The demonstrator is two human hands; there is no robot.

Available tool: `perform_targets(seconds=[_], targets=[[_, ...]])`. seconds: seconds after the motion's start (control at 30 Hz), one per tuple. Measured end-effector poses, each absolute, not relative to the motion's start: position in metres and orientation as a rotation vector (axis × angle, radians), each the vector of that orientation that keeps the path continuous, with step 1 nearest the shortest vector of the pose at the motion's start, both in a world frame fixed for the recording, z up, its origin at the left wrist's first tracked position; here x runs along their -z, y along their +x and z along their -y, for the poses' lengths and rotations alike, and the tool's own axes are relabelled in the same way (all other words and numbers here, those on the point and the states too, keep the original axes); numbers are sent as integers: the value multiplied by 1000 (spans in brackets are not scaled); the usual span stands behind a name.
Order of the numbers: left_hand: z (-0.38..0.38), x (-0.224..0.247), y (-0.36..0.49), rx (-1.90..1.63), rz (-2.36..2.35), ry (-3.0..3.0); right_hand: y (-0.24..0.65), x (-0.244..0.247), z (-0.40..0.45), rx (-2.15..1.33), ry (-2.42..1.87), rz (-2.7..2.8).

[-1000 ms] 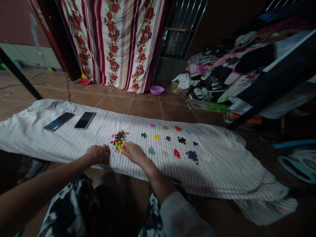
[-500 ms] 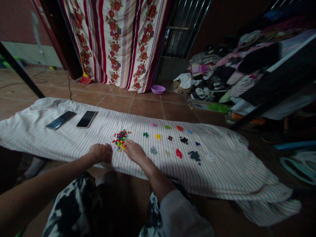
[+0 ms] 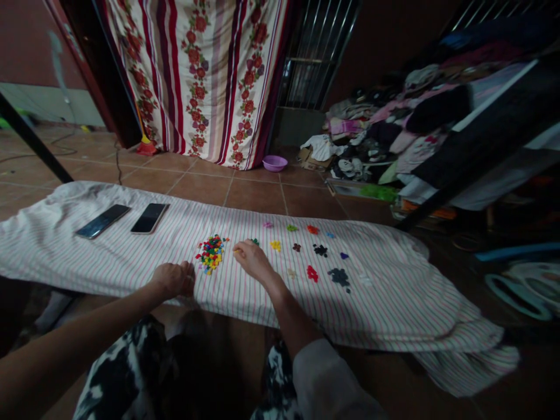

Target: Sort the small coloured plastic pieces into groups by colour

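A mixed pile of small multicoloured plastic pieces (image 3: 210, 254) lies on the striped cloth (image 3: 144, 256). My right hand (image 3: 252, 260) is just right of the pile, thumb and fingers pinched, with a bit of yellow showing at the tips. It partly covers the dark green pieces (image 3: 255, 241). Left of the pile, my left hand (image 3: 174, 279) rests on the cloth with curled fingers; whatever they may hold is hidden. Single-colour groups spread to the right, among them yellow pieces (image 3: 275, 246), black pieces (image 3: 321, 250), red pieces (image 3: 312, 273) and dark grey pieces (image 3: 339, 277).
Two phones, a dark one (image 3: 104, 221) and a light-edged one (image 3: 149, 218), lie on the cloth at left. Beyond it are a tiled floor, a purple basin (image 3: 275, 163) and a flowered curtain (image 3: 196, 87). Heaped clothes (image 3: 394, 116) fill the back right.
My right hand has left the mixed pile and moved right, pinching a small yellow piece. The left hand stays beside the pile. The whole view has shifted slightly.
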State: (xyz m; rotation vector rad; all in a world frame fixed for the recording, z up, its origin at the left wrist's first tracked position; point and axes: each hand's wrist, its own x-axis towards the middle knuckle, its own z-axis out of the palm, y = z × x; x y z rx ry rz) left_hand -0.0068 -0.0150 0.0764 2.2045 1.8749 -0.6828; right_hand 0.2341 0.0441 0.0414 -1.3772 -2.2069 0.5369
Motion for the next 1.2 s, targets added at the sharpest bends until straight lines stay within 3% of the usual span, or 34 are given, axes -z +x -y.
perform_targets(seconds=[0.43,1.2], targets=[[17,-73,-7,727,-1869,2207,324,-32,-75,-325,-1819,1702],[20,-68,-12,672,-1895,2270,321,-16,-89,-315,-1965,1782]])
